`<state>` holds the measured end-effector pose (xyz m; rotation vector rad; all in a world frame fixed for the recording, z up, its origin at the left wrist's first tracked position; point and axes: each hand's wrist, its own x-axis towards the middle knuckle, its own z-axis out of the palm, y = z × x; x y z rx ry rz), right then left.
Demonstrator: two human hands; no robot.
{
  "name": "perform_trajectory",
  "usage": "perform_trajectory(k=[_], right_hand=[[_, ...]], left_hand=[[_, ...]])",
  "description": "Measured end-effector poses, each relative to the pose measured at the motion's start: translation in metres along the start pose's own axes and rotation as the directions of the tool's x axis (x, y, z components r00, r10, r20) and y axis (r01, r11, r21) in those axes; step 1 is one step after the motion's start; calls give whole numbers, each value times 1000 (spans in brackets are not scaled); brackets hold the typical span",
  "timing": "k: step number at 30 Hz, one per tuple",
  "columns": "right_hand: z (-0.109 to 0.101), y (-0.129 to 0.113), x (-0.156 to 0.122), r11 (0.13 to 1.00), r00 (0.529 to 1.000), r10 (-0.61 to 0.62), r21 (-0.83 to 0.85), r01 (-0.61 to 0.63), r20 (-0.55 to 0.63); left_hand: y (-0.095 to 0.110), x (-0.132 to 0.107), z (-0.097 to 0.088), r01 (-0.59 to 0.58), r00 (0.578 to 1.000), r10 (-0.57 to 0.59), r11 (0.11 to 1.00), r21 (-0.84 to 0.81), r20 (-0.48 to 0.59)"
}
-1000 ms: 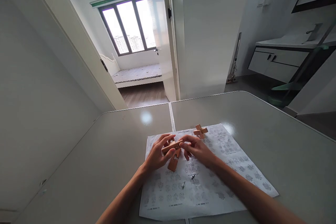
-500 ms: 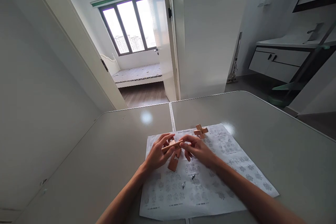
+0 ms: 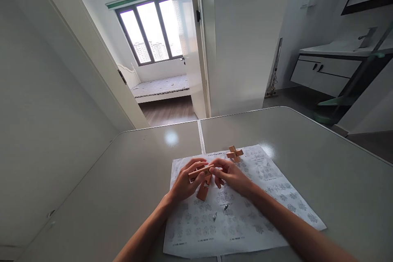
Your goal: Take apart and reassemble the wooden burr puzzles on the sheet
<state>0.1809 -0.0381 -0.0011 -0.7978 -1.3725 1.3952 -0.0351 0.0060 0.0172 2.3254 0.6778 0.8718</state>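
Observation:
Both hands hold a light wooden puzzle piece (image 3: 200, 172) level above a printed sheet (image 3: 208, 229). My left hand (image 3: 185, 181) grips its left end, thumb in front and fingers behind. At the other end, my right hand (image 3: 232, 177) pinches the piece between thumb and fingertips. Beneath it lies a darker, notched wooden piece (image 3: 203, 192), its upper end hidden by the held piece and fingers. A small cross-shaped assembly of interlocked wooden pieces (image 3: 235, 154) stands at the sheet's far edge, beyond my right hand.
The creased sheet, covered in small puzzle diagrams, lies on a large glossy grey table (image 3: 129, 196) with a seam down its middle. Past the table are an open door (image 3: 188, 45), a bed (image 3: 162, 86) and a washbasin cabinet (image 3: 325, 71).
The left fingers have closed over slightly behind the held piece, which has tilted a little. The notched piece and the cross-shaped assembly have stayed in place.

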Motion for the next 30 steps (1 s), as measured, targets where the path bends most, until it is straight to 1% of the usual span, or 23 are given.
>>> perform_trajectory(k=[3,6,10,16,20,26,30], right_hand=[[1,0,0,1000,1000,7,-8,-6,25],[1,0,0,1000,999,11,0,-11,41],[3,0,-1,999,999,30,23,-31,41],[3,1,-2,999,999,44,23,-44,32],[2,3,-2,999,999,41,3,-41,14],[2,1,-2,1000,999,11,-23,-12,-32],[3,0,-1,1000,998,-5,-29,3,-62]], left_hand=[[1,1,0,-6,1000,6,1000,-1,-4],[3,1,1,12,1000,-12,1000,11,4],[4,1,2,7,999,-8,1000,29,39],[3,1,-1,-5,996,6,1000,-14,88],[4,0,-2,-9,994,6,1000,24,107],[9,1,2,11,996,-18,997,81,82],[5,2,3,26,996,-34,995,97,80]])
